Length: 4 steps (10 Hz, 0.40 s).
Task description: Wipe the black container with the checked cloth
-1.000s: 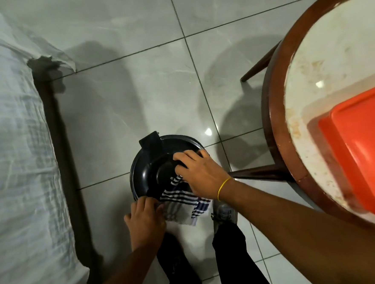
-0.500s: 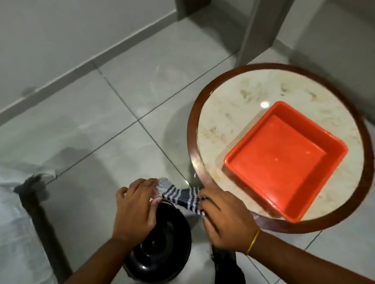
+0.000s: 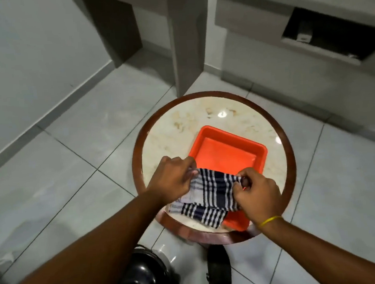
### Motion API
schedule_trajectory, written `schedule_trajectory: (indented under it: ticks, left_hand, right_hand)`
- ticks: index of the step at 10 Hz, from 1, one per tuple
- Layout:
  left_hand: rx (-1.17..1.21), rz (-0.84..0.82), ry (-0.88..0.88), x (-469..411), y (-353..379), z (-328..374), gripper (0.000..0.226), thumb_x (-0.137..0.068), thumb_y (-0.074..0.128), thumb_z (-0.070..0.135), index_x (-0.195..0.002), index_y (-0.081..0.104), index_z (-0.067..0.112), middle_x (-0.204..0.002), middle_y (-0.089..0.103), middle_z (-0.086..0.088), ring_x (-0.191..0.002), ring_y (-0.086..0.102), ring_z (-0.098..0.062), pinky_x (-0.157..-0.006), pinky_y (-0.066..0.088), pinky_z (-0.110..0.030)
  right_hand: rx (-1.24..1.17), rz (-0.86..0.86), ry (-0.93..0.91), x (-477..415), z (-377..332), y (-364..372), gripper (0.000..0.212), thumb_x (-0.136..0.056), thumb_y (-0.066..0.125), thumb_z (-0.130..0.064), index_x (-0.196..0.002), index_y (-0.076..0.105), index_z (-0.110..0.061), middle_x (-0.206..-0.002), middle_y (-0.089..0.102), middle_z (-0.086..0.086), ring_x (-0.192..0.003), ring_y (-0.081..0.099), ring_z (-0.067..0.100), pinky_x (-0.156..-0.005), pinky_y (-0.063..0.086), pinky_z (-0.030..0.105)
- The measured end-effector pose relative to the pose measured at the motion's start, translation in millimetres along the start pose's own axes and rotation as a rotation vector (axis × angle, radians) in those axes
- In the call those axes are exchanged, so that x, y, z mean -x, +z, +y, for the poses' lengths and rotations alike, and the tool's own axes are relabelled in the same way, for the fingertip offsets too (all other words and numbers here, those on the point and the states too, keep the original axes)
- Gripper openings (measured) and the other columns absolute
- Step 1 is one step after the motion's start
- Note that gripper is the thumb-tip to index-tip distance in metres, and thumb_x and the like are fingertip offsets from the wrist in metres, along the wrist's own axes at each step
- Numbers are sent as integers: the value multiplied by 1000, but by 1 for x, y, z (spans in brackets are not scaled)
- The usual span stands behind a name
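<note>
Over the round tabletop (image 3: 163, 130) at centre frame, I see my left hand (image 3: 170, 180) and right hand (image 3: 258, 194) each pinching an end of the checked cloth (image 3: 208, 194), stretched above the near edge of the orange tray (image 3: 227, 152). Black container (image 3: 145, 275) sits on the floor (image 3: 62, 172), bottom centre.

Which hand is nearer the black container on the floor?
Left. The left hand is up-left of the black container; the right hand is farther right.
</note>
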<state>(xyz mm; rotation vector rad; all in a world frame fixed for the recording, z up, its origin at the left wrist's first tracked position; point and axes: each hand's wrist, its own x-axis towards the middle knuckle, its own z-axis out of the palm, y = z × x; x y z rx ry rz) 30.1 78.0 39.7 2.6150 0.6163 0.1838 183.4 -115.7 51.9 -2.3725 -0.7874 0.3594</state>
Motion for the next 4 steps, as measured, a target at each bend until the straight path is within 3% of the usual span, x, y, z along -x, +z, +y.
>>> schedule_trajectory:
  ticks: [1,2,3,4]
  left_hand:
    - [-48,-55,29,-32,24,1,15,-104,55,32,-110,61,20,-96,75,-5,-90,69,-29,-92,48,-45]
    - [-135,-146,55,-54,51,5,18,-104,55,30,-113,63,18,-101,76,-9,-94,69,-32,-86,50,-44]
    - [-222,-182,64,-61,68,6,22,-105,52,32,-122,62,22,-114,74,-4,-109,66,-29,-91,45,-42]
    - [-276,-120,54,-61,78,5,32,-105,49,34,-134,55,22,-136,66,-2,-126,58,-26,-100,44,-46]
  right_hand:
    - [90,20,63,-23,16,6,8,-85,72,-20,-87,65,-24,-62,60,4,-77,68,46,-76,53,46]
    - [279,-66,130,-41,35,14,19,-90,65,-29,-107,72,-23,-84,77,11,-96,72,44,-94,44,47]
    - [421,-110,124,-48,44,23,28,-88,61,-34,-110,71,-21,-101,78,10,-109,67,39,-95,40,49]
    - [583,-118,-4,-46,44,30,44,-90,59,-40,-130,64,-20,-130,68,8,-124,57,35,-98,40,53]
